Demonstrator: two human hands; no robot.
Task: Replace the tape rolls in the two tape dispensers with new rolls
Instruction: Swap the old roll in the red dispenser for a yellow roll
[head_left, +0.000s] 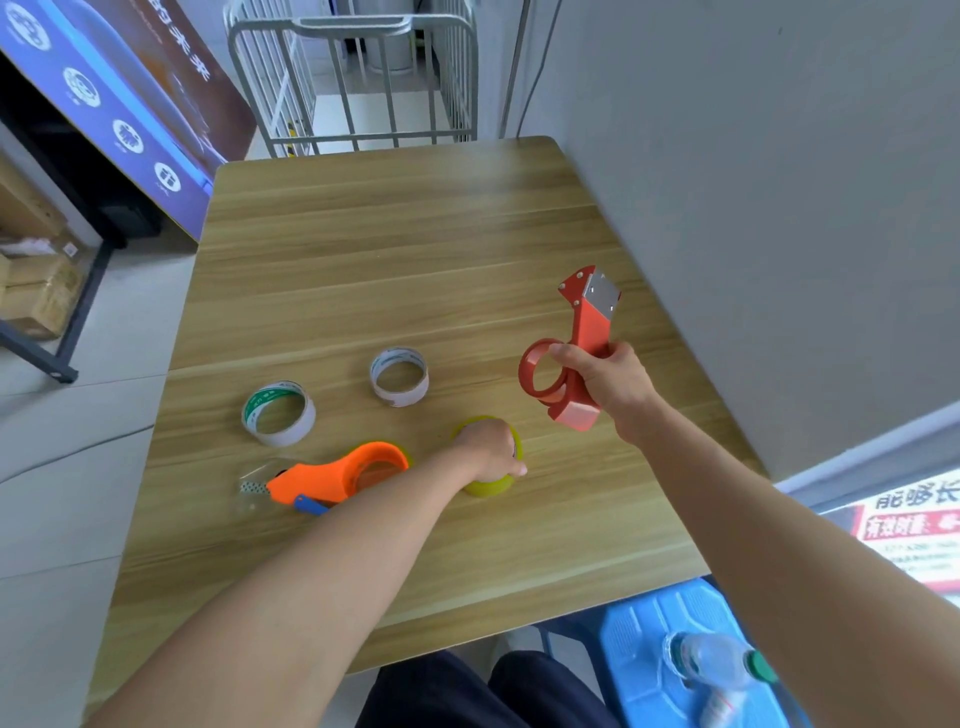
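Left hand (491, 448) gripping yellow roll (491, 487), right hand (609, 382) holding red dispenser (591, 323) near wall (779, 208)

Left grip (491, 447) atop the front roll (488, 488), flat on the tabletop (389, 260). Just left of that grip, the lying dispenser (332, 478). Behind and farther left, the left roll (283, 437); behind the grip, the middle roll (400, 397). Right and behind, right grip (608, 382) holding the raised dispenser (589, 322) above the tabletop.
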